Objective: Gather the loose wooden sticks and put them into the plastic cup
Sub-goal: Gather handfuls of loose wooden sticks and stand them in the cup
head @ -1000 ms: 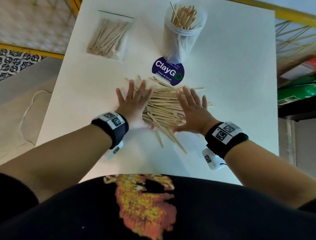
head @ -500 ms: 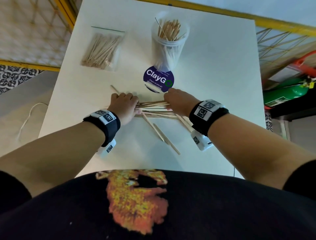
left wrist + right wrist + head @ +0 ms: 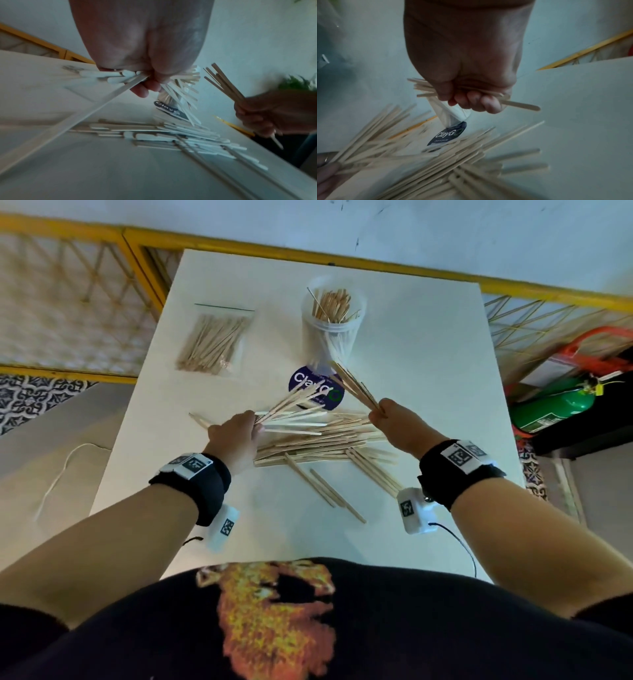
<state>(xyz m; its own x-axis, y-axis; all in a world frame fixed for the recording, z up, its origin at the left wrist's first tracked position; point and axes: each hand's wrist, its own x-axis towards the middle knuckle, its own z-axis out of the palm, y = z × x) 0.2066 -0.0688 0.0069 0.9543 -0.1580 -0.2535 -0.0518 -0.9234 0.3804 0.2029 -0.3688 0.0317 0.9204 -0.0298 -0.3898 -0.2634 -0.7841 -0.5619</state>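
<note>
A clear plastic cup (image 3: 331, 335) stands at the back of the white table (image 3: 428, 364), with several wooden sticks upright in it. A pile of loose wooden sticks (image 3: 318, 445) lies between my hands. My left hand (image 3: 236, 436) grips a fanned bundle of sticks (image 3: 291, 405) raised off the table, its fingers (image 3: 145, 88) curled round them. My right hand (image 3: 399, 424) grips a smaller bundle (image 3: 354, 386) that points up toward the cup's base; its fingers (image 3: 476, 102) wrap it. A few sticks (image 3: 329, 491) lie apart, nearer me.
A clear zip bag of sticks (image 3: 214, 342) lies at the back left. A round dark ClayGo sticker (image 3: 317, 388) sits in front of the cup. A yellow-framed lattice (image 3: 85, 302) borders the table's far and left sides. A green cylinder (image 3: 555, 409) lies off the right.
Both hands went from flat on the pile to closing on sticks, and now each has lifted a bundle off the table. The view has tilted up.
</note>
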